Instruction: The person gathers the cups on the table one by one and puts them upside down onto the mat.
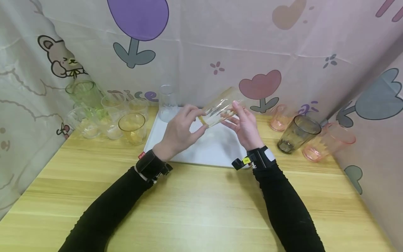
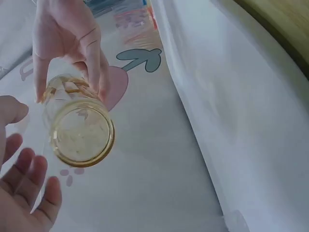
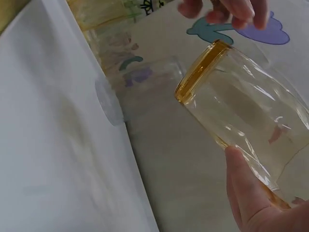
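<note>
I see a pale amber clear tumbler (image 1: 220, 106) held tilted above the white tray (image 1: 207, 150), its long axis from eight to two o'clock; left hand (image 1: 179, 131) pinches the base, right hand (image 1: 244, 124) grips the upper wall.

I see a light wooden tabletop (image 1: 195, 210) with a white tray (image 1: 217, 147) lying flat near the middle of its far edge. A clear glass (image 1: 167, 103) stands at the tray's far left corner. By the far left corner of the tabletop I count a cluster of green, clear and amber glasses (image 1: 107, 115). Towards the far right corner stand a dark smoky glass (image 1: 296, 134) and two pink glasses (image 1: 327, 141), one just beside the smoky one.
</note>
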The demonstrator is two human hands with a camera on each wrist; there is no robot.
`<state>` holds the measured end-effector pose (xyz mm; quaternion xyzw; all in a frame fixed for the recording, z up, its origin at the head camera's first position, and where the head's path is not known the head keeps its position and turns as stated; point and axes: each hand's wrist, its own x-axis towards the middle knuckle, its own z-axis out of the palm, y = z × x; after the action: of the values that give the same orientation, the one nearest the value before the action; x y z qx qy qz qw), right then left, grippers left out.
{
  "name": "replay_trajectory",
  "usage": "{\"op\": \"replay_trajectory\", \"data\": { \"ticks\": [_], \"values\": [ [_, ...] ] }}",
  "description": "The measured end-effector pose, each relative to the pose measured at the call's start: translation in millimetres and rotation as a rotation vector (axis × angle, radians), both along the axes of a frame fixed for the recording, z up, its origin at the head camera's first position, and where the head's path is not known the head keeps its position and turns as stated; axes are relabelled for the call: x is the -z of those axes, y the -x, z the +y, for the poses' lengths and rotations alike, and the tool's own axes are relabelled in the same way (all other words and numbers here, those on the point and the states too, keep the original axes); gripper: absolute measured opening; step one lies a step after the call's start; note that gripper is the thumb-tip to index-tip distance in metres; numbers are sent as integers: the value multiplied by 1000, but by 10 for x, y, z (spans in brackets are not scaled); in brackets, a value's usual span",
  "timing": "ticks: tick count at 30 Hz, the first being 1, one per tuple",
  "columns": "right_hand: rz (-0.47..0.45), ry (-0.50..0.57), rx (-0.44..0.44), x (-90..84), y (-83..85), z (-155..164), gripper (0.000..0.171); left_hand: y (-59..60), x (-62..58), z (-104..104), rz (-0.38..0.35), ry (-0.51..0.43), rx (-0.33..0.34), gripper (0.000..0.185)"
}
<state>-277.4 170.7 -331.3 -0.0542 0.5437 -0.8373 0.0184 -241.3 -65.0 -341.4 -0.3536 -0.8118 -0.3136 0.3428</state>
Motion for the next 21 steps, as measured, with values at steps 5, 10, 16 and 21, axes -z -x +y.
{"op": "replay_trajectory", "data": {
  "ticks": [5,10,16,21],
  "values": [
    [-17,4,-37,45,-27,-90,40,37,33,-11,14,-30,-29,57],
    [-48,34,-65,55,-61,-155,46,58,59,-8,-2,-16,-26,69],
    [-109,59,-138,45,-106,-245,52,70,75,-4,-2,-14,-6,75],
    [-157,74,-168,54,-119,-272,55,78,69,-15,35,-18,33,73]
  ]
}}
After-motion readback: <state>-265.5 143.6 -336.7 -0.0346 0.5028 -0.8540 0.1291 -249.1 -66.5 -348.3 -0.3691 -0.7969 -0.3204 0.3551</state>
